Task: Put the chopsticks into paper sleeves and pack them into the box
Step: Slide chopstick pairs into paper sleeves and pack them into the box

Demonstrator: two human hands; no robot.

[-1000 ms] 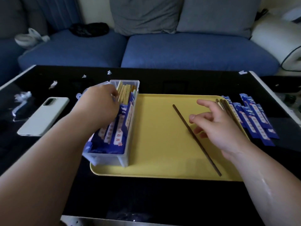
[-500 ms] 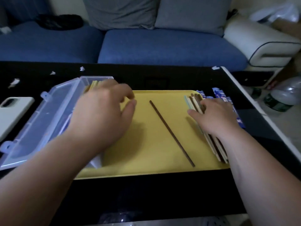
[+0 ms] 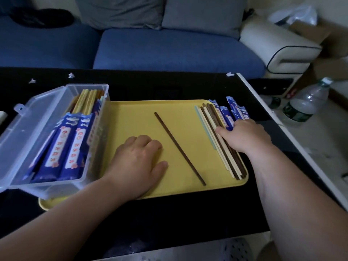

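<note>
Head view: a yellow tray (image 3: 131, 125) lies on a black table (image 3: 169, 213). A clear box (image 3: 56, 185) sits on the tray's left end with its lid open. It already holds several filled sleeves (image 3: 69, 146), with chopstick ends poking out at the far side.

One brown chopstick (image 3: 178, 149) lies slantwise alone in the middle of the tray. A pile of bare chopsticks (image 3: 209, 117) runs along the right edge. Empty sleeves (image 3: 226, 115) lie just beyond the pile, partly off the tray.

The left hand (image 3: 137, 161) rests knuckles-up on the tray between the box and the lone chopstick. Its fingers are loosely curled and nothing shows in it. The right hand (image 3: 246, 136) lies over the pile and the sleeves, thumb against the sticks. Its fingers are hidden, so I cannot tell whether it pinches anything.

The chopsticks look light, stiff and smooth, so they would likely roll or slide on the slick tray. A pinch near one end should lift one and leave the other end free to aim into a sleeve. The sleeves are thin paper, limp and easily creased. They are best held near the mouth, which has to be kept open.
</note>
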